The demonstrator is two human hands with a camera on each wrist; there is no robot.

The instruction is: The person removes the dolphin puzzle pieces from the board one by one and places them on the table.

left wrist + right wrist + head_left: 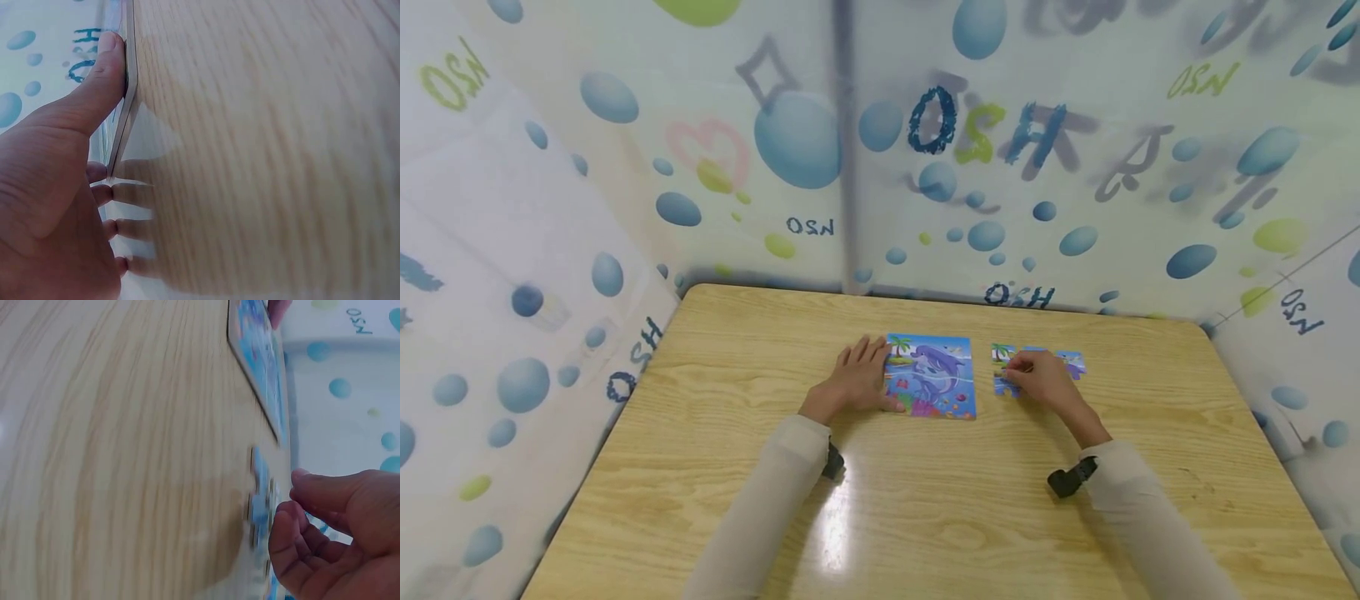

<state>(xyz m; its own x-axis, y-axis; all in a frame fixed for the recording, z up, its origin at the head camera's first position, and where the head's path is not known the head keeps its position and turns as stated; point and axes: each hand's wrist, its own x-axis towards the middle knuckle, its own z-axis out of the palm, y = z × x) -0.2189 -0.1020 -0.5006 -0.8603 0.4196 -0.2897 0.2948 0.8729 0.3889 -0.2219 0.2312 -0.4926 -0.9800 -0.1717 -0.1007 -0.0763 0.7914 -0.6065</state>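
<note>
A square dolphin picture board [936,375] lies flat near the middle of the table. My left hand [859,375] rests along its left side with fingers spread, the thumb by the near left corner; in the left wrist view that thumb lies along the board's edge [130,69]. To the right of the board are several jigsaw pieces [1006,388] with a palm tree and blue sea, partly covered by my right hand [1043,377]. In the right wrist view its fingers curl and the thumb comes close to a fingertip beside the pieces [259,509]. Whether a piece is between them is hidden.
The wooden table [955,508] reaches toward me and to both sides. Behind it hangs a patterned curtain [880,200] with blue drops and lettering, close to the table's far edge. Dark straps with small devices [1072,477] sit on both wrists.
</note>
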